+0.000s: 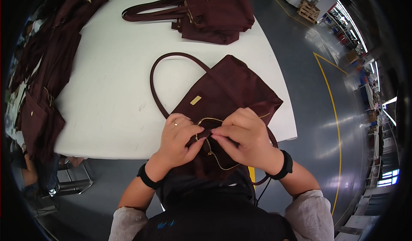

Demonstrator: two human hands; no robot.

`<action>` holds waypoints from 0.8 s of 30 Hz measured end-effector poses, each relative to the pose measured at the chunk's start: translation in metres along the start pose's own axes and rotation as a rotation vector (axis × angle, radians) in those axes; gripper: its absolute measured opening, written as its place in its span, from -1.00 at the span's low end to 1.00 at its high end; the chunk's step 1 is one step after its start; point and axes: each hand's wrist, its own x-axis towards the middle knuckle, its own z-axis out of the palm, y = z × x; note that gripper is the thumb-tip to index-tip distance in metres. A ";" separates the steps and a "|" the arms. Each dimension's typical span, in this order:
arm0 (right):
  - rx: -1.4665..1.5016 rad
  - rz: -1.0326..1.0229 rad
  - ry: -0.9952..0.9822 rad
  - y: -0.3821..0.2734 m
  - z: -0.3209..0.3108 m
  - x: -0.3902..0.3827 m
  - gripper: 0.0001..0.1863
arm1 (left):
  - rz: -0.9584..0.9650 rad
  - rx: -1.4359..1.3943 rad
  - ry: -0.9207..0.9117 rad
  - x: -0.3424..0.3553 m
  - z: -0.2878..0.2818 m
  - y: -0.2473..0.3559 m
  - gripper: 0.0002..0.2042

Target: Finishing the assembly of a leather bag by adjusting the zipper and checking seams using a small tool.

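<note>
A dark burgundy handbag [234,80] lies at the near edge of the white table, its zip opening turned toward me. One looped strap spreads out to the left, and a small gold plate [196,100] sits on its side. My left hand [179,139] pinches the bag's edge beside the gold zip [208,120]. Close against it, my right hand [244,136] pinches the same spot with thumb and fingertips. Between the fingertips a bit of dark material shows; the fingers hide its detail. A gold zip slider [210,153] hangs just below.
A stack of burgundy handbags [216,15] lies at the table's far side. More burgundy bags [45,112] are heaped along the left edge. At the far left sits another person, whose arm [30,172] shows. A wooden pallet [308,10] stands on the grey floor [311,133].
</note>
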 end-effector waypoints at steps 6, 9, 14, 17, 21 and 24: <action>-0.129 -0.096 0.046 -0.002 0.004 -0.001 -0.89 | -0.002 0.027 0.018 0.001 0.002 0.001 -0.67; -0.164 -0.156 0.047 -0.001 0.011 -0.004 -0.88 | 0.012 0.032 0.026 0.003 -0.002 0.007 -0.68; -0.263 -0.201 0.039 0.003 0.010 -0.011 -0.82 | 0.004 0.002 -0.007 0.007 0.004 0.006 -0.70; -0.211 -0.162 0.078 0.003 0.012 -0.011 -0.83 | -0.007 -0.019 -0.035 0.005 0.002 0.004 -0.69; -0.194 -0.107 0.136 -0.006 0.016 -0.006 -0.84 | -0.035 -0.022 -0.031 0.002 -0.001 0.004 -0.70; -0.201 -0.046 0.148 -0.009 0.018 -0.006 -0.86 | -0.055 -0.038 -0.025 0.000 0.000 0.002 -0.70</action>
